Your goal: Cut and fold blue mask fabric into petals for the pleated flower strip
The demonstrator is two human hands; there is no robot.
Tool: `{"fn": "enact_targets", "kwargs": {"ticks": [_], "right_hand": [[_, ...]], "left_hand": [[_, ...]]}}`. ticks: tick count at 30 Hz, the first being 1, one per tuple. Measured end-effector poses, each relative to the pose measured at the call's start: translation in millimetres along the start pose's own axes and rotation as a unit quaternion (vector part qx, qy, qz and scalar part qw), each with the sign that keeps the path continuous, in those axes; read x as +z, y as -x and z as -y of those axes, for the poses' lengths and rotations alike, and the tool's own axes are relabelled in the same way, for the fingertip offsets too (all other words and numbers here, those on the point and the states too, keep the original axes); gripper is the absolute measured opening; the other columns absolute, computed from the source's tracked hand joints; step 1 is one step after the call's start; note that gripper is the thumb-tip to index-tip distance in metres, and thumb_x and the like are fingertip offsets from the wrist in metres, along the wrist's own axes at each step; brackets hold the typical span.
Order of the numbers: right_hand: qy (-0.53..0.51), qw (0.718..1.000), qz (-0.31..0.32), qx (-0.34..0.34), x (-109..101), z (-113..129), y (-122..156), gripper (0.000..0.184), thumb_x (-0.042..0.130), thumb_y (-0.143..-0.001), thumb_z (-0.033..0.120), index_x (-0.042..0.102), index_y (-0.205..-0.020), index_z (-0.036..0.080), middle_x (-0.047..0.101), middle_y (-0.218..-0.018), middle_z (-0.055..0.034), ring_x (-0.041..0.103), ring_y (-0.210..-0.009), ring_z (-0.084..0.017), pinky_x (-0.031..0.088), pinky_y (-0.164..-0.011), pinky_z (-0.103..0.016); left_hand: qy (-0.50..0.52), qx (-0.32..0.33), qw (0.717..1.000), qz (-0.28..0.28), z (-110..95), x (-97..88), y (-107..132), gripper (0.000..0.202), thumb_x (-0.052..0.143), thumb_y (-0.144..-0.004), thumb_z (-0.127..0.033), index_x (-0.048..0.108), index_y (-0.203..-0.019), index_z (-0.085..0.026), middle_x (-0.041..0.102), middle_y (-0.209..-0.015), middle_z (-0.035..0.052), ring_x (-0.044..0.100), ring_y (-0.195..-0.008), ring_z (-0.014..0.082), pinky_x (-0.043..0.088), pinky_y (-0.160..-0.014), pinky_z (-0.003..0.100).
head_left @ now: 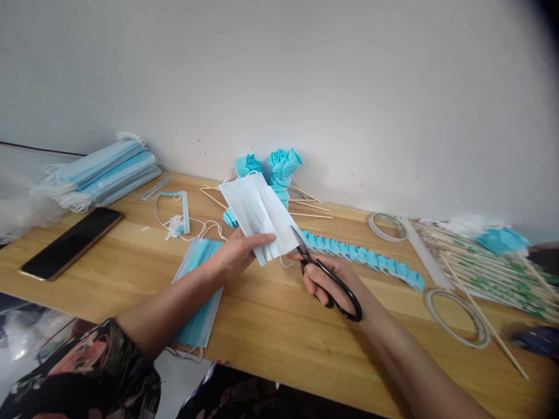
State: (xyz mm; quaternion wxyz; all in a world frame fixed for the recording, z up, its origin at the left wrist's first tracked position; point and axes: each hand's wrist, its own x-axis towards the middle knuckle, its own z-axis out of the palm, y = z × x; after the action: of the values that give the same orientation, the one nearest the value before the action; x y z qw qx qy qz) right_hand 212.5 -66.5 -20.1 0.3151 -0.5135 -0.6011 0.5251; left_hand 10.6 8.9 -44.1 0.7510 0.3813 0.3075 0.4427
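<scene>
My left hand (240,251) grips a pale face mask (257,212) by its lower left part, thumb on top, holding it above the table. Black-handled scissors (323,267) are in my right hand (329,279), their blades at the mask's right edge. Under my left forearm lies a blue face mask (203,297) on the wood. Behind the held mask stand crinkled blue flower shapes (283,166), partly hidden by it. A ruffled blue strip (367,256) runs to the right beyond my right hand.
A stack of masks (109,171) and a phone (72,241) lie at left, near cut scraps (177,224). Two tape rolls (387,227) sit at right, beside a bundle of thin sticks (476,267). One loose stick (489,323) lies across the nearer roll. The wall (349,87) rises behind.
</scene>
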Motion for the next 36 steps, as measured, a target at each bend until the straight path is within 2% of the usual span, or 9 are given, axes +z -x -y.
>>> {"fn": "enact_targets", "kwargs": {"ticks": [2,7,10,17,22,25,31,33,36], "right_hand": [[-0.004,1.0,-0.004,0.004,0.3,-1.1,0.0,0.051,0.052,-0.087,0.061,0.067,-0.101,0.015,0.052,-0.059,0.0022,0.04,-0.041,-0.007,0.031,-0.041,-0.022],[0.001,1.0,-0.007,0.011,0.2,-4.4,-1.0,0.049,0.053,-0.085,0.062,0.066,-0.085,0.015,0.051,-0.056,0.002,0.04,-0.039,-0.007,0.031,-0.04,-0.021],[0.006,1.0,-0.009,0.014,0.2,-4.5,-1.6,0.048,0.053,-0.085,0.062,0.066,-0.083,0.016,0.051,-0.056,0.002,0.04,-0.039,-0.006,0.03,-0.039,-0.021],[0.009,0.999,-0.011,0.029,0.2,-8.0,-3.7,0.052,0.055,-0.085,0.059,0.068,-0.109,0.015,0.048,-0.055,0.0038,0.039,-0.038,-0.007,0.031,-0.038,-0.021],[0.003,0.999,-0.015,0.04,-0.7,-11.4,-4.5,0.053,0.055,-0.085,0.057,0.068,-0.115,0.015,0.046,-0.053,0.0044,0.037,-0.038,-0.006,0.031,-0.037,-0.02],[0.001,0.999,-0.021,0.049,-0.3,-10.7,-4.1,0.054,0.059,-0.083,0.055,0.068,-0.117,0.014,0.046,-0.054,0.0043,0.038,-0.039,-0.006,0.032,-0.038,-0.02],[-0.013,0.996,-0.038,0.085,4.2,-11.0,-6.0,0.056,0.067,-0.074,0.05,0.069,-0.118,0.015,0.045,-0.052,0.0051,0.038,-0.04,-0.006,0.031,-0.036,-0.018],[-0.021,0.994,-0.041,0.098,5.9,-10.9,-6.9,0.056,0.069,-0.072,0.049,0.07,-0.117,0.014,0.045,-0.051,0.0052,0.038,-0.04,-0.007,0.031,-0.036,-0.018],[-0.024,0.994,-0.035,0.102,7.2,-9.9,-7.6,0.059,0.07,-0.07,0.049,0.07,-0.117,0.013,0.045,-0.048,0.006,0.037,-0.039,-0.006,0.031,-0.037,-0.019]], "left_hand": [[0.001,-0.001,1.0,-0.004,0.4,-0.2,-0.2,0.05,0.08,-0.067,-0.02,0.066,-0.114,-0.01,0.073,-0.103,0.0146,0.067,-0.1,0.0282,0.052,-0.088,0.035],[0.002,-0.01,1.0,-0.022,-0.6,2.3,0.2,0.053,0.081,-0.064,-0.02,0.065,-0.114,-0.009,0.073,-0.103,0.0154,0.067,-0.099,0.0295,0.052,-0.084,0.036],[0.005,-0.015,0.999,-0.029,-2.1,4.3,0.7,0.055,0.081,-0.062,-0.02,0.066,-0.114,-0.009,0.073,-0.102,0.0159,0.067,-0.098,0.0305,0.053,-0.083,0.037],[0.0,-0.012,0.999,-0.031,-2.9,4.4,1.0,0.056,0.081,-0.062,-0.02,0.066,-0.114,-0.009,0.073,-0.101,0.0158,0.066,-0.1,0.0317,0.053,-0.086,0.039],[0.01,0.001,1.0,-0.027,-1.6,4.4,0.1,0.06,0.08,-0.063,-0.021,0.064,-0.12,-0.01,0.074,-0.098,0.0149,0.066,-0.104,0.0342,0.05,-0.095,0.044],[0.024,0.012,0.999,-0.022,-0.5,3.5,-1.4,0.058,0.08,-0.067,-0.03,0.064,-0.119,-0.011,0.074,-0.1,0.0146,0.064,-0.109,0.0352,0.048,-0.099,0.045],[0.028,0.034,0.999,0.028,2.7,-1.5,-4.7,0.059,0.072,-0.076,-0.052,0.063,-0.118,-0.012,0.072,-0.107,0.015,0.062,-0.113,0.0353,0.046,-0.1,0.048],[0.023,0.031,0.999,0.02,2.9,-1.8,-5.1,0.059,0.074,-0.074,-0.051,0.064,-0.116,-0.011,0.071,-0.107,0.0153,0.062,-0.111,0.0351,0.047,-0.098,0.048],[-0.002,0.024,1.0,-0.009,3.4,-1.3,-5.5,0.054,0.08,-0.07,-0.039,0.064,-0.113,-0.011,0.071,-0.107,0.0145,0.064,-0.105,0.0323,0.049,-0.094,0.044]]}}
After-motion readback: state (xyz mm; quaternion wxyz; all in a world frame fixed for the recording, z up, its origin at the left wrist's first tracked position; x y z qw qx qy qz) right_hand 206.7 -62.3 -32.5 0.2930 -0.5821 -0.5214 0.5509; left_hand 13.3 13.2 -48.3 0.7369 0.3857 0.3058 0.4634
